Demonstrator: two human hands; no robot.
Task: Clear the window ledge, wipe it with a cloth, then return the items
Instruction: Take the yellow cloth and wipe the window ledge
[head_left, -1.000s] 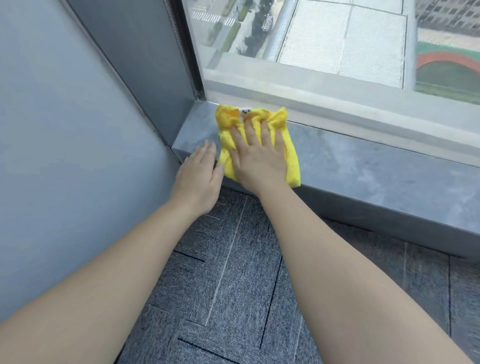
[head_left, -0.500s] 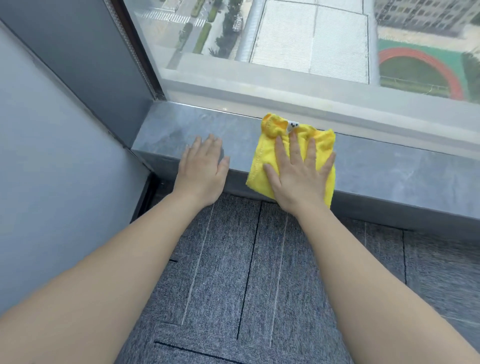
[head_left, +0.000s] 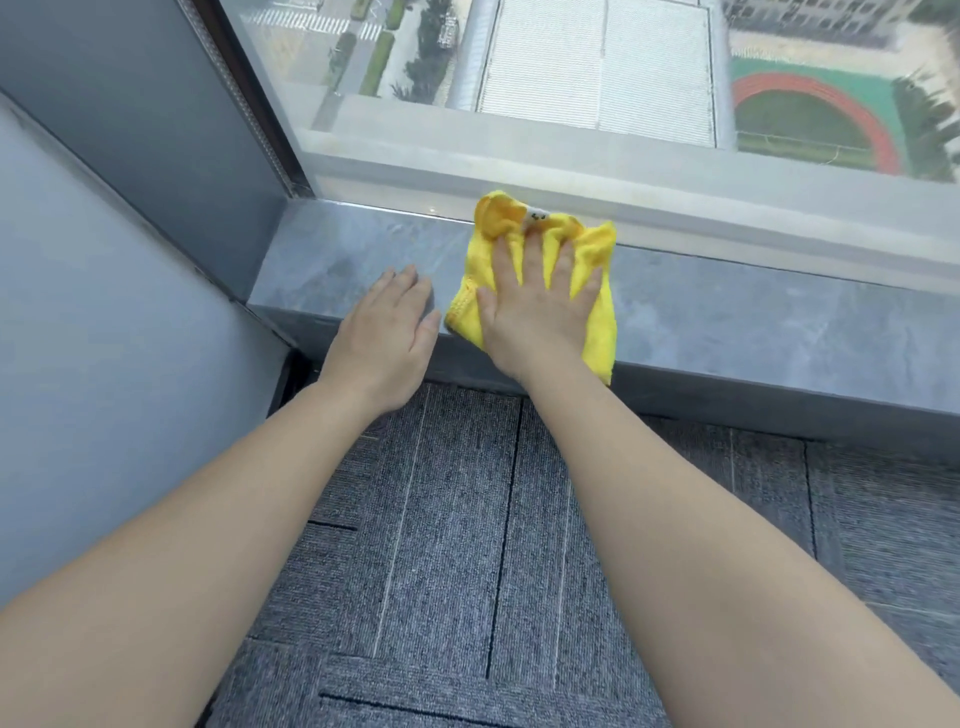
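Right hand (head_left: 537, 312) is laid flat, fingers spread, palm pressed down on the yellow cloth (head_left: 592, 249); nothing is clenched, the cloth is pinned rather than gripped. Left hand (head_left: 387, 338) is released and flat, resting on the front edge of the window ledge (head_left: 753, 317) just beside the cloth, holding nothing.

Cloth is found on the ledge toward its left end, short of the corner (head_left: 291, 208). It is bunched at the far edge against the base of the window frame (head_left: 727, 208), and its near edge hangs slightly over the ledge's front lip. No items are seen on the visible stretch of ledge, so the clearing step is judged done and the wiping step is judged to be in hand.

For a good wipe, even pressure should be kept through the whole palm so the cloth is not left behind or rolled up under the fingers. The bunched far edge could be used to reach the seam where ledge meets frame. Overlapping passes are advised, with the long stretch to the right and the left corner both covered. The left hand is best kept as a brace, clear of the cloth's path. Carpet (head_left: 457, 519) below is unaffected.
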